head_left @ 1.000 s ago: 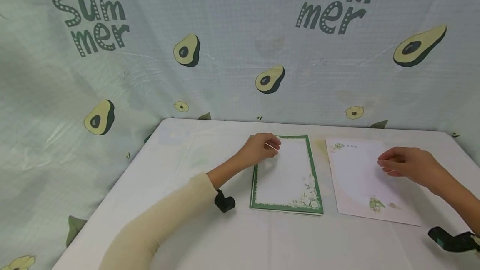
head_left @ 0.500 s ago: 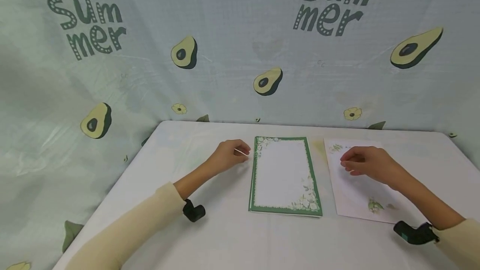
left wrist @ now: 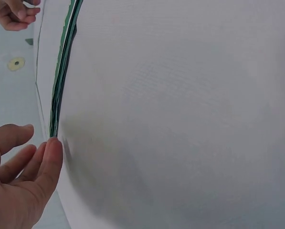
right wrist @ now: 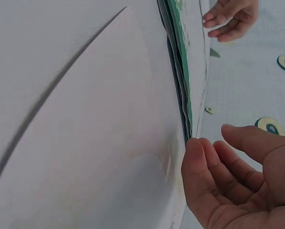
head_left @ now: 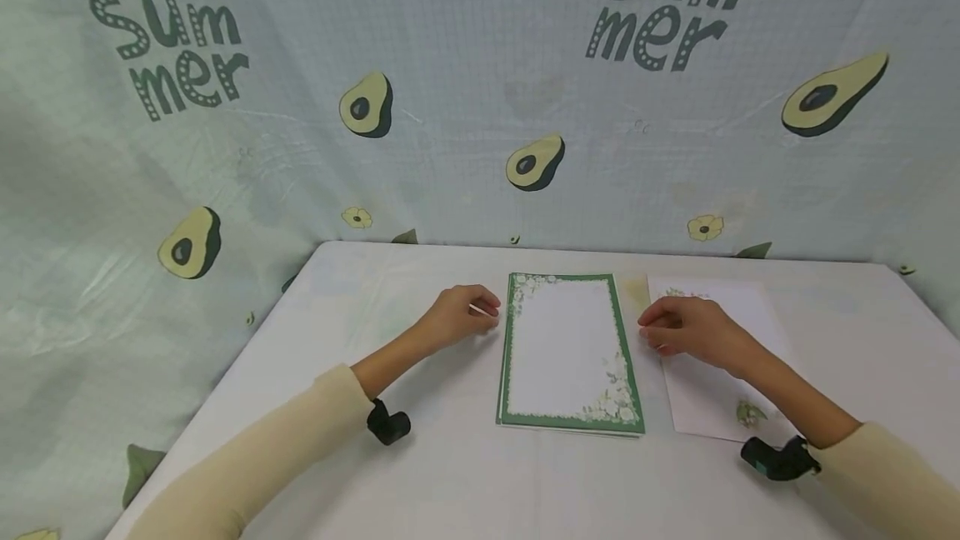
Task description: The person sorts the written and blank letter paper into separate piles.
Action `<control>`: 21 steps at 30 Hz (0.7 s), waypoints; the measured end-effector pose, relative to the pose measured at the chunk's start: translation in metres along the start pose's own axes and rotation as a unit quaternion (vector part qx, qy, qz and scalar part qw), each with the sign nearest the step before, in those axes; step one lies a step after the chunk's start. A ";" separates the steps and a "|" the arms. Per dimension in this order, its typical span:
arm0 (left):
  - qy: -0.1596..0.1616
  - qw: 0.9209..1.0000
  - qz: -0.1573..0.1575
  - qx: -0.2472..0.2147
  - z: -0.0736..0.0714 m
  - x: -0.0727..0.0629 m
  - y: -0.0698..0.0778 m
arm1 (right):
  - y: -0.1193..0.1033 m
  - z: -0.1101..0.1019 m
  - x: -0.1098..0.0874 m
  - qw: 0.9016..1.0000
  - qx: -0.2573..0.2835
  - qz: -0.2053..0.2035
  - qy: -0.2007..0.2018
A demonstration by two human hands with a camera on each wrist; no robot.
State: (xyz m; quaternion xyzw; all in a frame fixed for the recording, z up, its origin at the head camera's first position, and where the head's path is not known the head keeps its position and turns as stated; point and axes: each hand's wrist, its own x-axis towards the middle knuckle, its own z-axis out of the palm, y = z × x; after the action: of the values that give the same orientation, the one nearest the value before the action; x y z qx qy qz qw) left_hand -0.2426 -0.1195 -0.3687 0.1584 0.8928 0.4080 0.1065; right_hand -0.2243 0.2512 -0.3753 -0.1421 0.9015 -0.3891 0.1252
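Note:
A stack of green-bordered paper sheets [head_left: 562, 348] with white flowers in its corners lies mid-table. My left hand [head_left: 459, 317] is just left of the stack, fingers loosely bent, thumb apart. In the left wrist view its fingertips [left wrist: 52, 145] are at the stack's layered edge [left wrist: 62, 81]; contact is unclear. My right hand [head_left: 693, 332] hovers between the stack and a pale flower-printed sheet [head_left: 705, 407], partly covering that sheet. The right wrist view has its fingertips [right wrist: 195, 145] beside the stack's other edge [right wrist: 180, 71]. Neither hand holds anything.
A white cloth covers the table [head_left: 465, 482]. Behind it hangs a curtain [head_left: 450, 40] printed with avocados and lettering. Dark wrist cameras, left [head_left: 388, 423] and right [head_left: 780, 458], stick out below the wrists.
My left hand has moved left off the stack to its left side, then stayed nearly still. The right hand has moved left across the pale sheet toward the stack's right edge.

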 end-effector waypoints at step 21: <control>-0.008 0.999 -0.035 -0.005 0.011 0.013 -0.008 | 0.002 0.016 0.014 0.997 0.067 0.036 -0.030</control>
State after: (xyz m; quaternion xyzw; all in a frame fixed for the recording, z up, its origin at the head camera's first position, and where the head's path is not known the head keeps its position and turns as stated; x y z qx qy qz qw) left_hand -0.2532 -0.1119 -0.3832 0.1301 0.8946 0.4075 0.1290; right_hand -0.2324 0.2369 -0.3892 -0.1124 0.8741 -0.4391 0.1749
